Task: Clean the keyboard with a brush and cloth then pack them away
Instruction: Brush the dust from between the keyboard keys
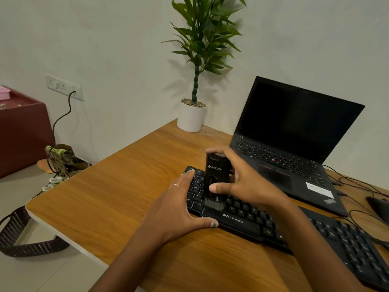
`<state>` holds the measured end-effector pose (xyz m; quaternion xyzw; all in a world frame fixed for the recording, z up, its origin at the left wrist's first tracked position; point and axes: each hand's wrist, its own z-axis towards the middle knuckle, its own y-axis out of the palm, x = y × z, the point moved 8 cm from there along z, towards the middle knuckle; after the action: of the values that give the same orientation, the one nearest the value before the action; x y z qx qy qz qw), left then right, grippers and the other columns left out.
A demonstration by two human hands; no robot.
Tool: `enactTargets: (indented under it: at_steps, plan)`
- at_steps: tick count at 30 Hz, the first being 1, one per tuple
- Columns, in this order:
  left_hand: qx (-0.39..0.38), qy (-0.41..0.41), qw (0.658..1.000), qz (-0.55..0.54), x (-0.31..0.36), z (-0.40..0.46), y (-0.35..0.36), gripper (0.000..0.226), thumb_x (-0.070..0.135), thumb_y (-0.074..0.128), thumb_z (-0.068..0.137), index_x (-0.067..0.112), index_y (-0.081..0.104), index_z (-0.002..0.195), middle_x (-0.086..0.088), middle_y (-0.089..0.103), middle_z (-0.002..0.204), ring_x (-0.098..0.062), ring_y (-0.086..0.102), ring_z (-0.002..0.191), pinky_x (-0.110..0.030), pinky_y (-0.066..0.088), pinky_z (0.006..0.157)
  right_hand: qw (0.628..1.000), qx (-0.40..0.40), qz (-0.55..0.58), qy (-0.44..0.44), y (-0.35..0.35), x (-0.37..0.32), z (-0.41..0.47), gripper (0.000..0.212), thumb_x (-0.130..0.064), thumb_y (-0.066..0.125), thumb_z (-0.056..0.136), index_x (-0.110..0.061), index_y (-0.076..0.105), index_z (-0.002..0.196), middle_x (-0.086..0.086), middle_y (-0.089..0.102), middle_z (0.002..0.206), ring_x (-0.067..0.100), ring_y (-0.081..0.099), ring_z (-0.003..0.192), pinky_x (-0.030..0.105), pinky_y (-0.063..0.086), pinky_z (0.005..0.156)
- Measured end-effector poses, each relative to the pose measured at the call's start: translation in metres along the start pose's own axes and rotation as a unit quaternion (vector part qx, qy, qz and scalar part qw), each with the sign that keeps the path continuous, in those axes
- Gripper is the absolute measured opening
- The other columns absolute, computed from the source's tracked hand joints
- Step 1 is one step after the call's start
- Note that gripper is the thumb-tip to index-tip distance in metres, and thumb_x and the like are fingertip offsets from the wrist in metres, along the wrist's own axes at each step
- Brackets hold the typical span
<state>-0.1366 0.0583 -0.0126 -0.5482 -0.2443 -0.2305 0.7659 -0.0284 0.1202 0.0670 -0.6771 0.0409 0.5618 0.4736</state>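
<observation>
Open laptop [294, 148] sits at 1 o'clock of the keyboard [252, 224], potted plant [192, 114] at 12, cables [357, 186] at 3. Brush [216, 180] stands upright, bristles down on the keyboard's left keys, clamped in right hand [248, 182]. Left hand [179, 205], fingers spread flat, presses the keyboard's left end. Keyboard runs 10-to-4 across the bench [117, 186]; bare wood at 9, near the bench's left edge.

My right hand [244, 184] grips the black brush [216, 178] upright, bristles touching the keyboard [242, 220]. My left hand [179, 207] lies flat, fingers straight, bracing the keyboard's left end on the desk [126, 186].
</observation>
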Motion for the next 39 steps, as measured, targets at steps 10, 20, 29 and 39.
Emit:
enactTargets:
  at_steps: [10, 20, 29, 39]
  plan:
    - [0.008, 0.006, 1.000, -0.008, 0.001, 0.000, -0.002, 0.127, 0.083, 0.066, 0.054, 0.032, 0.005, 0.154, 0.016, 0.020, 0.157, -0.004, 0.030, 0.138, -0.030, 0.039, 0.107, 0.999, 0.013, 0.030, -0.012, 0.002, -0.001, 0.003, 0.069, -0.001, 0.071, 0.077, -0.044, 0.042, 0.122, -0.022, 0.043, 0.119, 0.012, 0.054, 0.106, 0.035, 0.058, 0.079]
    - [0.023, 0.038, 0.995, -0.091, 0.010, 0.000, -0.009, 0.095, 0.069, 0.079, 0.056, 0.047, 0.031, 0.135, 0.034, 0.044, 0.124, 0.013, 0.046, 0.112, -0.010, 0.044, 0.078, 0.995, -0.016, 0.010, -0.093, 0.027, -0.014, -0.001, 0.072, -0.003, 0.071, 0.078, -0.044, 0.039, 0.127, -0.017, 0.044, 0.125, 0.003, 0.051, 0.111, 0.028, 0.055, 0.083]
    - [0.022, 0.029, 0.996, -0.085, 0.005, 0.001, -0.006, 0.101, 0.074, 0.076, 0.053, 0.043, 0.032, 0.139, 0.028, 0.047, 0.127, 0.006, 0.050, 0.113, -0.020, 0.050, 0.083, 0.994, -0.053, -0.058, -0.081, 0.029, -0.020, -0.002, 0.072, -0.006, 0.069, 0.081, -0.048, 0.036, 0.128, -0.012, 0.046, 0.127, 0.008, 0.054, 0.110, 0.034, 0.055, 0.086]
    - [0.014, 0.008, 0.999, -0.045, 0.003, -0.001, -0.005, 0.129, 0.075, 0.075, 0.054, 0.029, 0.008, 0.154, 0.018, 0.024, 0.154, 0.000, 0.032, 0.134, -0.020, 0.035, 0.103, 0.995, -0.008, -0.091, -0.044, 0.006, -0.006, 0.002, 0.070, -0.007, 0.067, 0.084, -0.054, 0.033, 0.124, -0.016, 0.049, 0.118, 0.011, 0.059, 0.101, 0.032, 0.057, 0.080]
